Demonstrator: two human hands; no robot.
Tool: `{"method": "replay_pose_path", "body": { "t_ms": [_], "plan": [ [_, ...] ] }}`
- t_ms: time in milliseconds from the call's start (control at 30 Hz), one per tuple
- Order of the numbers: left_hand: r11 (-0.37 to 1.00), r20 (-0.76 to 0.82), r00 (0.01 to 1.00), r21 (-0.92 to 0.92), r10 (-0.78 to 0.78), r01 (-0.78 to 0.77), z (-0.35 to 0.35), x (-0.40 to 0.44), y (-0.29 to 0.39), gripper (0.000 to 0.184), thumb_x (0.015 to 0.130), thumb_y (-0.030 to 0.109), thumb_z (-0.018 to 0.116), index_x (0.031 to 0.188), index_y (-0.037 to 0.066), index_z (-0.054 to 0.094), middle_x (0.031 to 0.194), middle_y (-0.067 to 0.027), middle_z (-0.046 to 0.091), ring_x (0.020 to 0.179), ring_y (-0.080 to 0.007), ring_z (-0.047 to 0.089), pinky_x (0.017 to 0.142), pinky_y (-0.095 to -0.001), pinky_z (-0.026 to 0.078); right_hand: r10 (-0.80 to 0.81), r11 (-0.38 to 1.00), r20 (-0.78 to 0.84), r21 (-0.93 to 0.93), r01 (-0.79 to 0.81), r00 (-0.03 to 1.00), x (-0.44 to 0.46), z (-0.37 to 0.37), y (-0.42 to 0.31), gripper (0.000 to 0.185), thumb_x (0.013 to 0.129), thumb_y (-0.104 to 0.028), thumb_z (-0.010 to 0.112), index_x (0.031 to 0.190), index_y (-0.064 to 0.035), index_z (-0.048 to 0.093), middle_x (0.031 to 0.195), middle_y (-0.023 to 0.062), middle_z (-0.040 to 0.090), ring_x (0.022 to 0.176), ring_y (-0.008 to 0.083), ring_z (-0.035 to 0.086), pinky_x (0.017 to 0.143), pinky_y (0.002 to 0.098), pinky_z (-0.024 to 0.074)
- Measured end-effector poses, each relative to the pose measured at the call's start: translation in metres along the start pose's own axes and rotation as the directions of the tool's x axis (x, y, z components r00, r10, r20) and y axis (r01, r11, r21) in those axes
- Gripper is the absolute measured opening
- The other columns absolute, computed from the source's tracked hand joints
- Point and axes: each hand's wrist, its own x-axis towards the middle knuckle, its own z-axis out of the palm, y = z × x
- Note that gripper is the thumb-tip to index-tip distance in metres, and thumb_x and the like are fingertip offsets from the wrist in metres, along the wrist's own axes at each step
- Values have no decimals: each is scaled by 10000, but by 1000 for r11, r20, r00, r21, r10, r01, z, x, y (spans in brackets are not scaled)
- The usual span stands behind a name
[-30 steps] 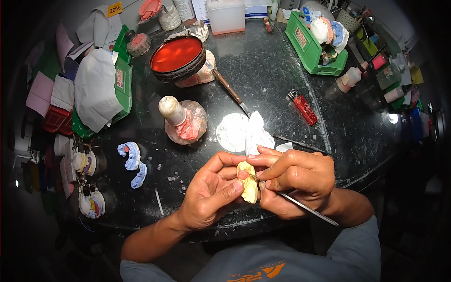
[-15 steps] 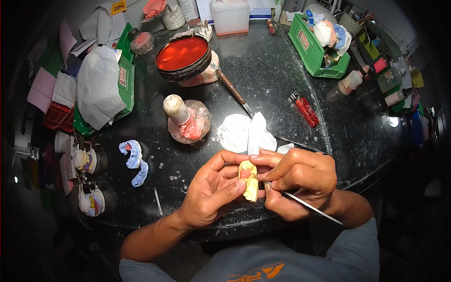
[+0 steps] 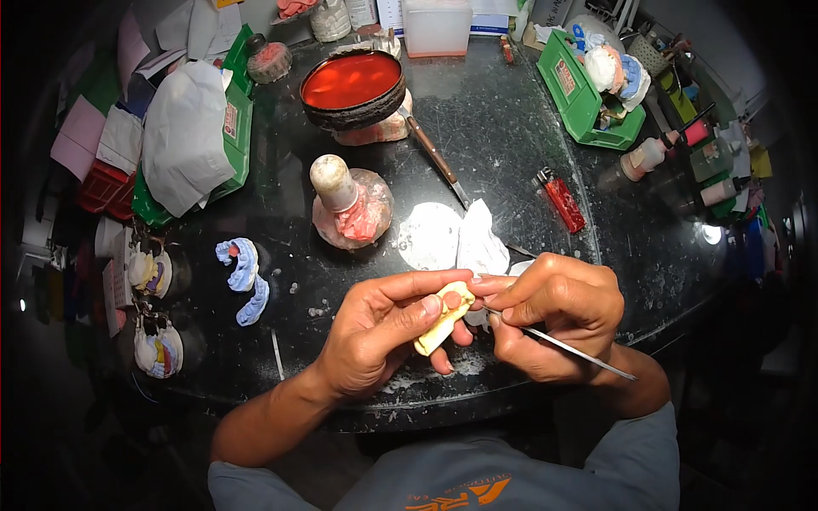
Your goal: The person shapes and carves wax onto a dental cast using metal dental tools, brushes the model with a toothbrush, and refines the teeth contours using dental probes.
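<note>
Held between the thumb and fingers of my left hand (image 3: 375, 336) is a yellow dental cast (image 3: 440, 330), tilted, with a pink patch of what looks like wax on it. My right hand (image 3: 562, 319) pinches a thin metal carving tool (image 3: 573, 348), whose handle slants down to the right. The tool's tip is hidden by the fingers beside the cast. Beyond my hands lie a round white pad (image 3: 429, 237) and a crumpled white tissue (image 3: 482, 243).
A pan of red wax (image 3: 351, 83) stands at the back, with a wooden-handled knife (image 3: 433, 152) leaning by it. A capped burner (image 3: 354, 204), red lighter (image 3: 562, 203), blue casts (image 3: 244, 271) and green bins (image 3: 579, 94) surround the work spot. Articulated models (image 3: 158, 353) stand left.
My left hand has turned the yellow cast, so its lower end now points down-left. My right hand has shifted slightly right and up, still with the tool. The whole view has shifted a little.
</note>
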Motion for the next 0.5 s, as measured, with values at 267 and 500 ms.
{"method": "replay_pose_path", "body": {
  "t_ms": [267, 500],
  "plan": [
    [998, -90, 996, 56, -9, 14, 6, 0, 0, 540, 1085, 225, 597, 1492, -119, 508, 1251, -243, 683, 1010, -235, 735, 683, -300, 660, -17, 1000, 20, -16, 17, 1000, 1, 0, 1, 143, 720, 89, 812, 785, 17, 707, 800, 131, 735, 784, 215, 784, 836, 365, 674],
    [998, -85, 996, 66, 0, 5, 4, 0, -2, 532, 1086, 218, 595, 1494, -113, 512, 1272, -250, 681, 1015, -242, 738, 693, -305, 663, 12, 1000, 15, -25, -12, 1000, -1, 0, 0, 142, 719, 72, 816, 762, 6, 698, 783, 123, 739, 772, 224, 787, 845, 372, 673]
  ]
}}
